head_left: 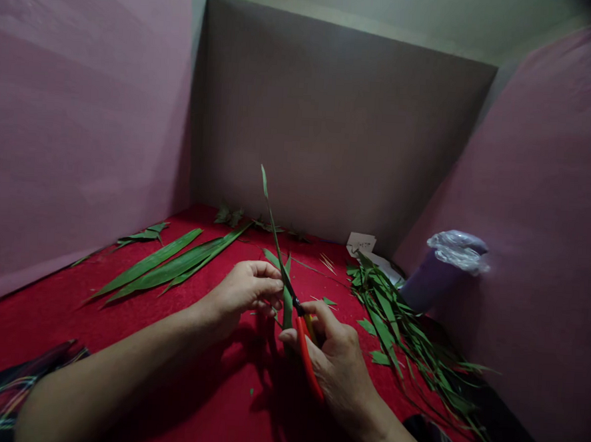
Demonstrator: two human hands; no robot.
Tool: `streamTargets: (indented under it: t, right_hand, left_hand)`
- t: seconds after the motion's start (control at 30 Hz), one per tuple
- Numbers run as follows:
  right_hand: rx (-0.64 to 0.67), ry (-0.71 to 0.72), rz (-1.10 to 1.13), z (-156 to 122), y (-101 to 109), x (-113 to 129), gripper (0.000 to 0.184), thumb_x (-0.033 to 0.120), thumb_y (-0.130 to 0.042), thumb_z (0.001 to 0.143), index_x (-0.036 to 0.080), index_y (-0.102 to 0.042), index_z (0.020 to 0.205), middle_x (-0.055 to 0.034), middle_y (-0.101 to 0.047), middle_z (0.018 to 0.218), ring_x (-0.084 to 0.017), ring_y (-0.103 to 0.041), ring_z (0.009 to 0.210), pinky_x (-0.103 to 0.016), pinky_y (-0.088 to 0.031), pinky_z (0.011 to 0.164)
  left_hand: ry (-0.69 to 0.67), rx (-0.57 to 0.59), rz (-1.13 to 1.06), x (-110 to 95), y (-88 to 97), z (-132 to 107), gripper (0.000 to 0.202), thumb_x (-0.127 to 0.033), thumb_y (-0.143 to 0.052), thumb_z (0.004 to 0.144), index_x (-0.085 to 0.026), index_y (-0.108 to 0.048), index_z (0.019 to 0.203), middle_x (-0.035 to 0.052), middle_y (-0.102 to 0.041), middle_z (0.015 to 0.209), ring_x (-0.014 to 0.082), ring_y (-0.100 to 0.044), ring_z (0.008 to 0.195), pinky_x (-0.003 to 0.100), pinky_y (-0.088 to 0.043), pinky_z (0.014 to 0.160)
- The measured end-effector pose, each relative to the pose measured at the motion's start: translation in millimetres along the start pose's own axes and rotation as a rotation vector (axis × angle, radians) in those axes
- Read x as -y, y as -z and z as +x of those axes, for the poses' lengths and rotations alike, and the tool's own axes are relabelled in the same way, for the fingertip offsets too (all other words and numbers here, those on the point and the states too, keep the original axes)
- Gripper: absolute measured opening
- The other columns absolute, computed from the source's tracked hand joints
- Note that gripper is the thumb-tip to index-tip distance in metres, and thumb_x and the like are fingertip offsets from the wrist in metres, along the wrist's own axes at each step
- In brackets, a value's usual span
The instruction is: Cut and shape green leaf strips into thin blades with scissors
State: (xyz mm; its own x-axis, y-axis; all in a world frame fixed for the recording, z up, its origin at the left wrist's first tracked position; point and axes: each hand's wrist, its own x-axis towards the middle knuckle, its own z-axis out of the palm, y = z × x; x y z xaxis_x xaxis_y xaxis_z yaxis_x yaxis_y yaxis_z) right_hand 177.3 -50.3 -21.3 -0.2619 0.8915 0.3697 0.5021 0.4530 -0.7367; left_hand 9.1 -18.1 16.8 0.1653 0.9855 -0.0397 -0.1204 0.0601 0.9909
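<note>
In the middle, my left hand point(248, 288) is closed, with thumb and fingers pinched on a long narrow green leaf point(264, 181). The leaf's thin tip stands up above my fingers. My right hand point(337, 353) is wrapped round a pair of scissors point(307, 367) with red and yellow handles and a black pivot. Their blades point up and left, close to my left fingertips, and overlap the leaf. I cannot tell whether the blades touch it. Shorter green leaf pieces point(287, 307) show between my hands.
Long leaves point(177, 264) lie on the red cloth point(203, 415) at the left. A heap of leafy stalks point(399, 321) is at the right, before a purple bin point(429, 279) with a plastic liner. Thin sticks point(327, 263) and a white card point(361, 242) lie farther back. Pink walls flank both sides.
</note>
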Motion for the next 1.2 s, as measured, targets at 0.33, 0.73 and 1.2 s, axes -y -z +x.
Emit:
streamTargets:
  t: [0.33, 0.73, 1.2]
  right_hand:
    - [-0.003, 0.018, -0.02, -0.4, 1.8, 3.7, 0.024, 0.04, -0.059, 0.078, 0.018, -0.054, 0.088, 0.0063, -0.048, 0.053, -0.01, -0.034, 0.047, -0.019, -0.027, 0.044]
    - [0.018, -0.002, -0.031, 0.1, 1.9, 3.9, 0.025, 0.04, -0.059, 0.079, 0.018, -0.053, 0.089, 0.0065, -0.047, 0.054, -0.009, -0.034, 0.048, -0.019, -0.027, 0.045]
    - [0.026, -0.004, -0.052, 0.1, 1.3, 4.6, 0.023, 0.04, -0.059, 0.079, 0.019, -0.054, 0.088, 0.0064, -0.048, 0.054, -0.01, -0.034, 0.048, -0.019, -0.026, 0.045]
  left_hand:
    - [0.005, 0.003, -0.009, -1.0, -0.2, 0.5, 0.014, -0.017, -0.064, 0.063, -0.015, -0.05, 0.066, -0.001, -0.058, 0.052, 0.0099, -0.054, 0.047, 0.025, -0.044, 0.051]
    - [0.006, 0.005, -0.01, -2.2, -1.2, -1.7, 0.015, -0.018, -0.064, 0.062, -0.016, -0.05, 0.065, -0.0008, -0.058, 0.05, 0.0101, -0.053, 0.046, 0.025, -0.044, 0.051]
    - [0.004, 0.002, 0.006, -0.9, -2.3, -0.9, 0.012, -0.017, -0.062, 0.062, -0.015, -0.05, 0.065, -0.0007, -0.059, 0.05, 0.0095, -0.052, 0.042, 0.025, -0.041, 0.049]
